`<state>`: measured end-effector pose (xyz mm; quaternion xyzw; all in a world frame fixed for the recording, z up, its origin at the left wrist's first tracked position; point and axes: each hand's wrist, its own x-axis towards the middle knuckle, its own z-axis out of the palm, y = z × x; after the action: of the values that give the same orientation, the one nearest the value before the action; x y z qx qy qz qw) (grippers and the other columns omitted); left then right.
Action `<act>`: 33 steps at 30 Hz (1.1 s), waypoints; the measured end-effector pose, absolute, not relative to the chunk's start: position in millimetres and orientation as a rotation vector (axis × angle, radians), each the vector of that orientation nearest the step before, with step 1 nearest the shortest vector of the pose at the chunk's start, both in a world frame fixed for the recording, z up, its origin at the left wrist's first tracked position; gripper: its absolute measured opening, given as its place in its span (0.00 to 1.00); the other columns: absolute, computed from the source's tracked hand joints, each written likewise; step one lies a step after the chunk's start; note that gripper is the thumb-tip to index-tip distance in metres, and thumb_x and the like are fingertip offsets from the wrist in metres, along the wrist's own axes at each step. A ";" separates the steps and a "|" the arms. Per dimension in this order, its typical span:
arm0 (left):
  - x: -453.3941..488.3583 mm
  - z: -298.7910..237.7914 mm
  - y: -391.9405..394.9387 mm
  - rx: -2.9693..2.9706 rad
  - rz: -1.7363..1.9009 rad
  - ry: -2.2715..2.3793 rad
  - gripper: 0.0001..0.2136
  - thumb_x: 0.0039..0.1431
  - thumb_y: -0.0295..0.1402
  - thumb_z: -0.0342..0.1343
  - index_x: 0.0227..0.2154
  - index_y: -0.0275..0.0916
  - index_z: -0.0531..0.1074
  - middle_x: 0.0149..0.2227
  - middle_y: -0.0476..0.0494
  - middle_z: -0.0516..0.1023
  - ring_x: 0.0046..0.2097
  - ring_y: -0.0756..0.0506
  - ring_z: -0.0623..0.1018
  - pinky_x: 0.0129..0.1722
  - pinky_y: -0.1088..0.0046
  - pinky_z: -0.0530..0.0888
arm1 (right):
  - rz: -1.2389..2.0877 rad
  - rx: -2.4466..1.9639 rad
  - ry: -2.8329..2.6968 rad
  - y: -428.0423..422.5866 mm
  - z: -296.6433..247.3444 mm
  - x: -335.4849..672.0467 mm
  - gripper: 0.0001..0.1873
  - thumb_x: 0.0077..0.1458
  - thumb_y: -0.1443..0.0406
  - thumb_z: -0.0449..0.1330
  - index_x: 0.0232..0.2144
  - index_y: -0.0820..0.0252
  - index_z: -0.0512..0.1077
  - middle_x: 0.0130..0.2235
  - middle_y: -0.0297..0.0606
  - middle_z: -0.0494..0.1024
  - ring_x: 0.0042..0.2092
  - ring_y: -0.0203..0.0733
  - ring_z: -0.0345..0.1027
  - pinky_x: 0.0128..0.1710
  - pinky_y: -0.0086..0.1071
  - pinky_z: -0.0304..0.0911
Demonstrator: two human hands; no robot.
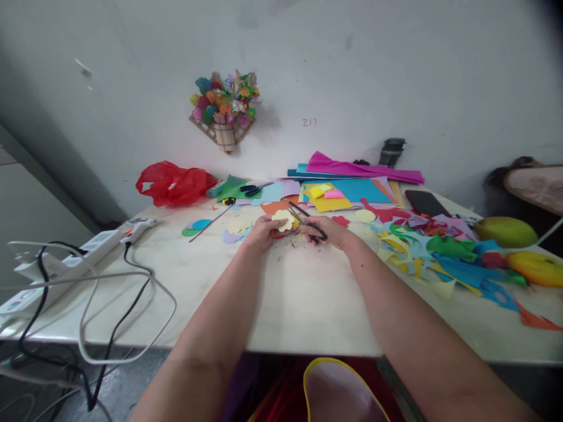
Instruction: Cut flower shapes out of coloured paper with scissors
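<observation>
My left hand (263,233) pinches a pale yellow paper flower (282,220) with scalloped edges above the middle of the table. Black-handled scissors (317,230) are in my right hand (329,231), their blades parted and pointing left toward the flower's right edge. Whether the blades touch the paper, I cannot tell. Small paper snippets (292,239) lie under both hands. A red paper flower (341,221) and a pale yellow paper circle (365,216) rest just beyond my right hand. Left of my left hand are pale cut-out pieces (237,230).
Coloured scraps (417,252) cover the right side near two mangoes (505,232) and a phone (426,203). Paper sheets (360,190), other scissors (253,190) and a red plastic bag (173,183) lie at the back. Cables trail from a power strip (94,246) on the left.
</observation>
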<state>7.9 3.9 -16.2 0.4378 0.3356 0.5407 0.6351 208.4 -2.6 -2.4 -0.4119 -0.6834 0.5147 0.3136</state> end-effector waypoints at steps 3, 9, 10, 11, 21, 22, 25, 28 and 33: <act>8.3 -16.7 4.6 1.012 1.212 0.799 0.09 0.41 0.25 0.68 0.28 0.28 0.77 0.27 0.39 0.79 0.25 0.48 0.78 0.29 0.74 0.78 | 1.345 -1.044 -1.811 -0.7 -6.1 207.4 0.12 0.52 0.60 0.64 0.27 0.62 0.68 0.21 0.33 0.72 0.19 0.30 0.63 0.14 0.23 0.50; 10.2 -16.2 3.2 1.038 1.181 0.799 0.11 0.42 0.25 0.69 0.30 0.31 0.76 0.25 0.42 0.79 0.23 0.49 0.78 0.22 0.80 0.75 | 1.356 -1.033 -1.784 0.1 -8.1 204.4 0.11 0.52 0.60 0.64 0.27 0.61 0.68 0.20 0.31 0.70 0.19 0.30 0.61 0.16 0.23 0.56; 10.6 -15.7 2.7 1.041 1.179 0.801 0.11 0.42 0.25 0.68 0.30 0.31 0.75 0.25 0.42 0.79 0.23 0.49 0.78 0.22 0.80 0.75 | 1.357 -1.037 -1.778 -0.4 -7.6 204.0 0.12 0.51 0.60 0.65 0.26 0.61 0.68 0.20 0.31 0.70 0.19 0.30 0.61 0.17 0.23 0.56; 10.9 -15.2 2.2 1.043 1.177 0.802 0.11 0.44 0.26 0.68 0.31 0.31 0.75 0.26 0.42 0.79 0.23 0.49 0.78 0.22 0.80 0.76 | 1.355 -1.043 -1.776 -1.1 -6.8 203.6 0.12 0.50 0.60 0.65 0.26 0.61 0.68 0.20 0.30 0.70 0.19 0.30 0.61 0.17 0.23 0.56; 12.7 -12.5 0.7 1.060 1.164 0.793 0.09 0.49 0.27 0.65 0.33 0.32 0.73 0.26 0.42 0.79 0.25 0.48 0.80 0.24 0.80 0.77 | 1.326 -1.119 -1.765 -10.4 4.3 199.8 0.14 0.49 0.59 0.67 0.24 0.60 0.66 0.19 0.30 0.70 0.18 0.29 0.61 0.15 0.23 0.53; 12.9 -12.6 0.8 1.058 1.168 0.799 0.09 0.49 0.27 0.65 0.33 0.32 0.73 0.27 0.42 0.80 0.25 0.48 0.80 0.24 0.79 0.77 | 1.323 -1.121 -1.767 -10.8 4.8 199.4 0.14 0.49 0.60 0.67 0.25 0.61 0.66 0.19 0.30 0.70 0.18 0.29 0.61 0.15 0.23 0.53; 13.8 -12.8 1.2 1.049 1.180 0.811 0.09 0.49 0.28 0.65 0.33 0.32 0.74 0.28 0.40 0.80 0.26 0.47 0.80 0.25 0.77 0.77 | 1.317 -1.123 -1.769 -11.2 4.8 199.0 0.14 0.49 0.60 0.66 0.24 0.61 0.66 0.19 0.30 0.70 0.17 0.29 0.61 0.14 0.23 0.52; 14.8 -12.8 1.5 1.036 1.183 0.805 0.10 0.47 0.28 0.66 0.32 0.32 0.74 0.28 0.40 0.80 0.27 0.46 0.80 0.26 0.76 0.77 | 1.323 -1.115 -1.758 -11.2 4.3 198.6 0.14 0.50 0.60 0.66 0.24 0.61 0.66 0.19 0.31 0.70 0.17 0.30 0.61 0.13 0.23 0.50; 16.3 -13.6 2.0 1.022 1.205 0.776 0.11 0.43 0.28 0.68 0.31 0.31 0.75 0.29 0.39 0.80 0.28 0.46 0.80 0.29 0.72 0.79 | 1.334 -1.122 -1.725 -12.9 5.9 197.7 0.12 0.49 0.61 0.66 0.25 0.62 0.68 0.19 0.32 0.71 0.17 0.30 0.61 0.13 0.23 0.50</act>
<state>16.3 2.0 -13.6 0.4474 0.3398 0.5275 0.6373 197.7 -12.9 5.9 -0.4307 -0.6621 0.5118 0.3377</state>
